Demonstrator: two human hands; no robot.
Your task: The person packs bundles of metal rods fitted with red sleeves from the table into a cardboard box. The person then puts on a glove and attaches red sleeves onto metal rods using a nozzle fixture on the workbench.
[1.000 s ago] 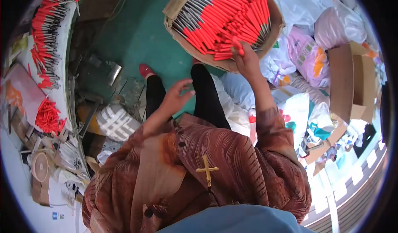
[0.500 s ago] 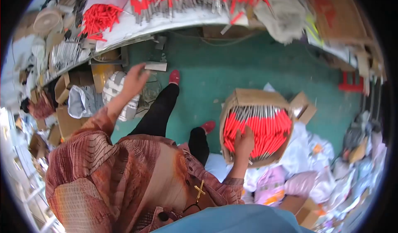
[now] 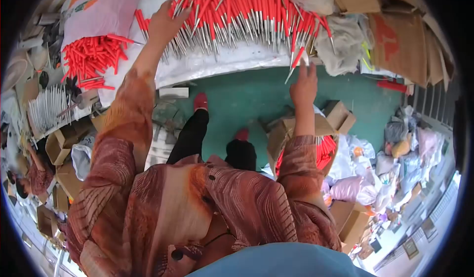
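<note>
Many red-handled metal rods (image 3: 232, 20) lie in a long row across the white-covered table (image 3: 222, 64). My left hand (image 3: 165, 24) is at the row's left end, fingers spread over the red handles. Near the right end, my right hand (image 3: 303, 85) is raised at the table's front edge with its fingers apart. Just above its fingertips, one red-handled rod (image 3: 296, 60) sticks out over the edge. Below my right forearm, a cardboard box (image 3: 281, 134) holds more red-handled rods (image 3: 326, 151), partly hidden by the sleeve.
A pink bag (image 3: 106, 10) with loose red handles (image 3: 94, 57) sits on the table at the left. Crumpled clear plastic (image 3: 340, 45) and flattened cardboard (image 3: 400, 45) lie at the right. Filled bags (image 3: 350, 188) are on the floor. Another person (image 3: 37, 176) is at the far left.
The view has turned to face the table. My right hand has moved out of the box up to the table edge. My left hand has reached forward onto the row of rods.
</note>
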